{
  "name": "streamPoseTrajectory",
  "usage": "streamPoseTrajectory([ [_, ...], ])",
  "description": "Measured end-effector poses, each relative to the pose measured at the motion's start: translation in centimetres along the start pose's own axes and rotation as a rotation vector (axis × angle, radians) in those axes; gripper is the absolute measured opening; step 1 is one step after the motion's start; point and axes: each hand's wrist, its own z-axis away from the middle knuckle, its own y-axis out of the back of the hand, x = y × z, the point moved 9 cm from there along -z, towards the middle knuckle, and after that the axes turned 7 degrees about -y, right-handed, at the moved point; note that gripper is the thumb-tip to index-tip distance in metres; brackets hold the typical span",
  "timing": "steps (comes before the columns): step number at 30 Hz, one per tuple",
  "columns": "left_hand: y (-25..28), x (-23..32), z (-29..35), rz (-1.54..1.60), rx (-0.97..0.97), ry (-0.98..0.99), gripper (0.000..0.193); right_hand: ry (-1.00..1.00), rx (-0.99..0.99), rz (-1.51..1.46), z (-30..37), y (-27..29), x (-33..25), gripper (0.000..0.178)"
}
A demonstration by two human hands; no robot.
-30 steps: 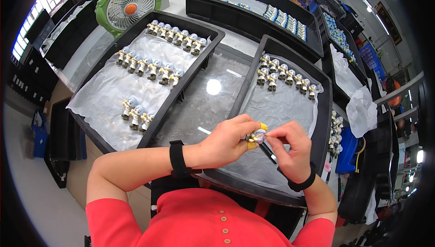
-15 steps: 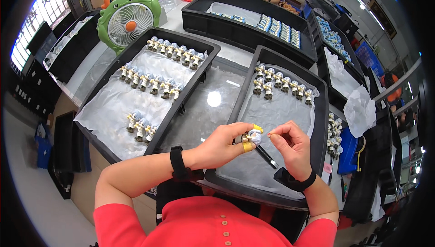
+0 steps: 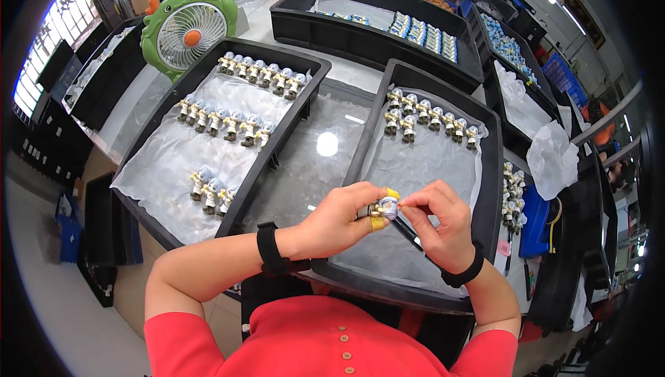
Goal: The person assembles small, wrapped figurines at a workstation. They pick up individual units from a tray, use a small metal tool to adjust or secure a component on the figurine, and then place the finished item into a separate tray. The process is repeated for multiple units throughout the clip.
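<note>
Clamping figure [image 3: 390, 208] in grip of left hand [image 3: 332, 221], between yellow-wrapped fingertips [image 3: 378, 224], above near half of right tray [image 3: 492, 183]. Pinching grip of right hand [image 3: 447, 228] together right at figure's head; can't tell whether on anything. Just below, seeing black stick [image 3: 407, 231] between the hands, partly hidden. At far end of right tray, seeing two rows of like figures [image 3: 434, 118]; in left tray [image 3: 285, 126], three more rows. Wearing black bands [image 3: 271, 247] on both wrists. Beyond left tray, seeing green fan [image 3: 190, 36].
</note>
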Motion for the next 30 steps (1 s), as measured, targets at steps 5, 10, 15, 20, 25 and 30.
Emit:
streamPoseTrajectory([
  [5,-0.2,0.2,0.1,-0.061,-0.013,0.007,0.03,0.097,0.002,0.14,0.3,-0.6,-0.6,0.009],
  [10,0.0,0.5,0.1,-0.076,0.019,-0.037,0.03,-0.074,-0.031,-0.092,0.0,-0.3,0.6,0.01],
  [15,0.0,0.8,0.0,-0.065,0.025,-0.051,0.03,0.031,0.014,0.079,0.0,0.3,-0.5,0.009],
  [20,-0.1,0.3,0.0,-0.119,0.0,-0.025,0.03,0.145,0.0,0.191,0.2,-0.7,-0.8,0.009],
  [25,0.0,0.9,0.1,-0.074,0.021,-0.058,0.03,-0.045,-0.015,-0.018,0.0,0.0,0.2,0.009],
  [30,-0.1,0.7,0.1,-0.078,0.014,-0.06,0.03,0.061,-0.004,0.104,0.3,-0.3,-0.5,0.009],
])
